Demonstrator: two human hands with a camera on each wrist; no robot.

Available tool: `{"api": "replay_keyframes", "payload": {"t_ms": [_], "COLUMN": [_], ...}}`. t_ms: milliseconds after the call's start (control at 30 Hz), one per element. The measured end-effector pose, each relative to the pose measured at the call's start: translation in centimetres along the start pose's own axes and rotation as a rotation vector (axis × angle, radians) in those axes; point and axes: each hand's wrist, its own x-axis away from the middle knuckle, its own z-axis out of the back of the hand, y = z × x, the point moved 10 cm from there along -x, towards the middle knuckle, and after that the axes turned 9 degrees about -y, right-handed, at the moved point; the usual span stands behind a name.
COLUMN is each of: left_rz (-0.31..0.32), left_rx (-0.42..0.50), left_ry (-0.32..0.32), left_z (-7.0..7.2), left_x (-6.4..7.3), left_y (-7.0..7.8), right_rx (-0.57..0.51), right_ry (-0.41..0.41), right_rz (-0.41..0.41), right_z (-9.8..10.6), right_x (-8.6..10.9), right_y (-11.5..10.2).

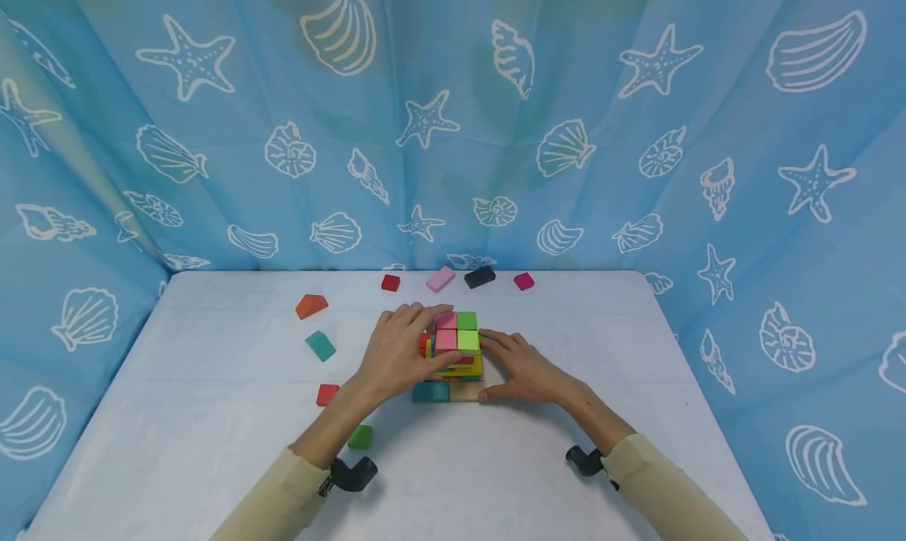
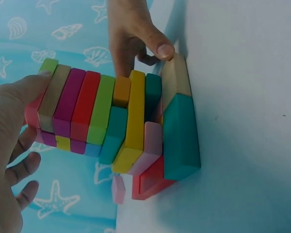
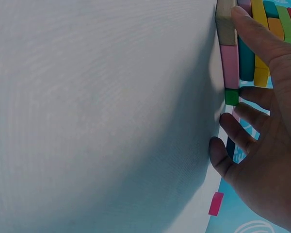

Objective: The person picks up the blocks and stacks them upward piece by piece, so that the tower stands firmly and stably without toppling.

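A tall tower of coloured wooden blocks (image 1: 463, 366) stands mid-table. Its top holds pink blocks (image 1: 446, 340) and light green blocks (image 1: 468, 342). My left hand (image 1: 402, 352) pinches this top layer, thumb at the front and index finger at the back; the other fingers hang apart from the tower in the left wrist view. At the base lie a teal block (image 2: 182, 138) and a plain wooden block (image 2: 176, 77). My right hand (image 1: 527, 368) has its thumb touching the wooden block, with loosely bent fingers spread along the tower's right side.
Loose blocks lie left of the tower: an orange block (image 1: 311, 306), a teal one (image 1: 321, 346), a red one (image 1: 327, 395) and a green one (image 1: 359, 436). Along the back edge are a red block (image 1: 391, 282), a pink block (image 1: 440, 279), a black block (image 1: 480, 277) and a magenta block (image 1: 524, 281).
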Motion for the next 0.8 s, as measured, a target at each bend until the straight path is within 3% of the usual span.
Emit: {"api": "replay_keyframes", "payload": {"t_ms": [467,800], "left_rz": [-0.048,-0.031], "left_rx": [0.044,0.040], "left_ry": [0.006,0.002], "left_z": [0.16,0.12], "left_x": [0.00,-0.18], "left_y": [-0.06,0.10], "right_rx": [-0.014,-0.007], "right_ry": [-0.002,0.003], "right_rz": [0.009,0.004], "right_z": [0.12,0.07], "right_x": [0.10,0.07], "right_y": [-0.23,-0.08]}}
